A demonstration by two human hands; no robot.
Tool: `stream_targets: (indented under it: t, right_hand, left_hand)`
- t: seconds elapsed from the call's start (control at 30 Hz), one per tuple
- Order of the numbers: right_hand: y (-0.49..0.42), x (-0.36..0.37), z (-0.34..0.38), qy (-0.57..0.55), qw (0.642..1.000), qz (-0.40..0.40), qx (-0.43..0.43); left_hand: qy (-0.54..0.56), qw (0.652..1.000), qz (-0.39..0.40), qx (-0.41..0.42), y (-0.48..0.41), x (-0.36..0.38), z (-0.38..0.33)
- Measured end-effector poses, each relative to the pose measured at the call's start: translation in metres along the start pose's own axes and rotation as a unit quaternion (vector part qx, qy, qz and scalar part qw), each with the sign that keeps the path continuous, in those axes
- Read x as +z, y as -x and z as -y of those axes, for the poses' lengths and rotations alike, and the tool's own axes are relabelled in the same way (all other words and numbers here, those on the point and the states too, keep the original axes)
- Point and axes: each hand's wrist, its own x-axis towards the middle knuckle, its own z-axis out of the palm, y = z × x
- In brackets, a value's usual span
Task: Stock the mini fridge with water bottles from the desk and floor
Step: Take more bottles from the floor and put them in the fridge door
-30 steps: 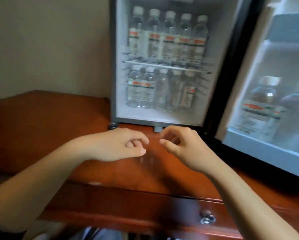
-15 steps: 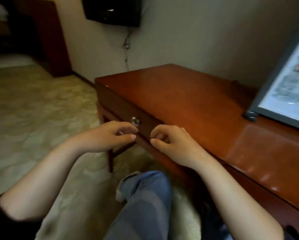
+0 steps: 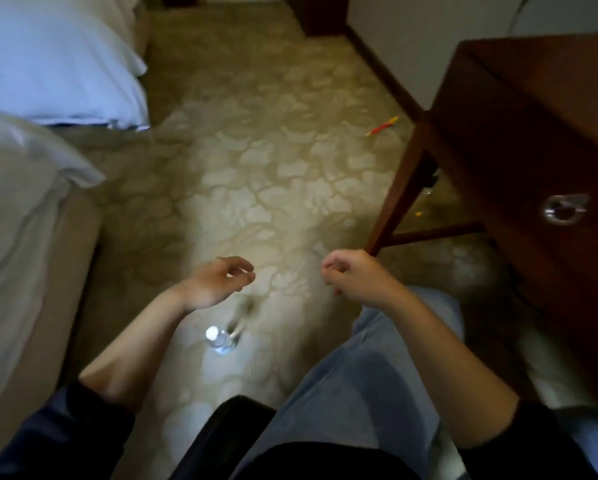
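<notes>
Head-cam view looking down at a hotel-room floor, w/ a person's two bare forearms reaching forward.

A dark reddish wood desk (image 3: 533, 116), glossy w/ square edges, fills the right side. Its drawer front carries a round silver metal knob (image 3: 564, 209), and one slim tapered leg (image 3: 398, 188) slants down to the floor.

Left of the desk lies beige carpet (image 3: 273, 150), short pile w/ a pale cracked-stone pattern. The water bottle (image 3: 226, 332) sits on this carpet, well left of the desk and apart from it. It is clear plastic w/ a white cap, and is motion-blurred, so whether it is upright or tilted can't be told.

The left hand (image 3: 221, 282) hovers over the carpet left of the desk, above the bottle and not touching it. Its fingers are loosely curled, thumb near the fingertips, holding nothing. The right hand (image 3: 353, 277) hangs nearer the desk, beside the foot of the leg. Its fingers are curled inward in a soft fist shape, nothing in them.

A knee in soft blue denim (image 3: 359, 375) rises left of the desk, under the R forearm. Far left of the desk is rumpled white bedding (image 3: 20, 188) and a puffy white pillow (image 3: 55, 57). A thin red-and-yellow stick, maybe a pencil (image 3: 382, 126), lies on the carpet just left of the desk.
</notes>
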Motion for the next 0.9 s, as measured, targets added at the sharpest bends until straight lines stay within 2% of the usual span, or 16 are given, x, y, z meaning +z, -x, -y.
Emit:
stream_targets:
  t: [0.2, 0.47, 0.67, 0.9]
  right_hand:
    - [-0.071, 0.055, -0.013, -0.009, 0.993, 0.114, 0.043]
    - [-0.129, 0.102, -0.053, -0.033, 0.979, 0.164, 0.119]
    - [-0.151, 0.136, -0.089, -0.043, 0.962, 0.205, 0.177]
    - [-0.177, 0.139, -0.105, -0.087, 0.96, 0.174, 0.199]
  left_hand:
    - [0.006, 0.986, -0.028, -0.165, -0.034, 0.012, 0.12]
    - [0.023, 0.941, -0.067, -0.33, -0.064, 0.062, 0.201]
    - [0.016, 0.934, -0.042, -0.355, -0.096, 0.105, 0.232]
    - [0.051, 0.929, -0.047, -0.363, -0.142, 0.134, 0.259]
